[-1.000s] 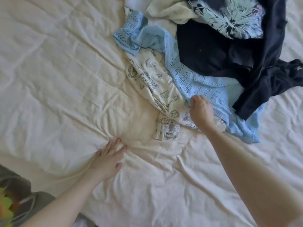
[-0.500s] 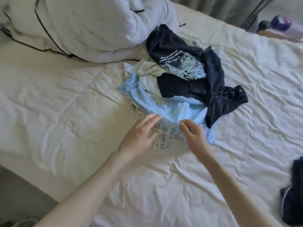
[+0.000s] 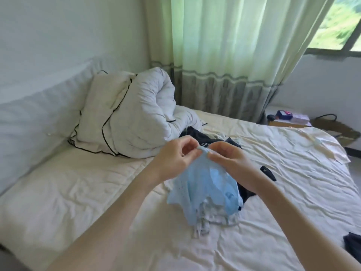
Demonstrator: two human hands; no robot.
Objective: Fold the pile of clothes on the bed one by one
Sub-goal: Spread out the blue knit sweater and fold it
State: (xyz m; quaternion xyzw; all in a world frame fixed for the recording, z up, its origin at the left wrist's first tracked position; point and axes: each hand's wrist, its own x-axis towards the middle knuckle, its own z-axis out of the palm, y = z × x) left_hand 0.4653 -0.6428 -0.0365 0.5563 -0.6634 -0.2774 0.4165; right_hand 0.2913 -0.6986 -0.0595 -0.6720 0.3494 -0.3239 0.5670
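A light blue knit garment (image 3: pixel 203 186) hangs lifted above the bed, its lower part still draped over the pile. My left hand (image 3: pixel 173 159) and my right hand (image 3: pixel 228 159) both pinch its top edge close together, at about chest height. Under it lies a white printed garment (image 3: pixel 214 218). Dark navy clothes (image 3: pixel 205 137) of the pile show behind my hands and to the right of the blue piece, partly hidden by my arms.
The cream bed sheet (image 3: pixel 78 192) spreads wrinkled on all sides. A rolled white duvet and pillow (image 3: pixel 132 118) sit at the head of the bed. Another dark garment (image 3: pixel 351 245) lies at the right edge. Curtain (image 3: pixel 224 55) and a cluttered low table (image 3: pixel 289 118) stand beyond.
Both hands have lifted the blue garment up off the pile; earlier the right hand pinched it on the bed and the left was reaching in. The view has tilted up.
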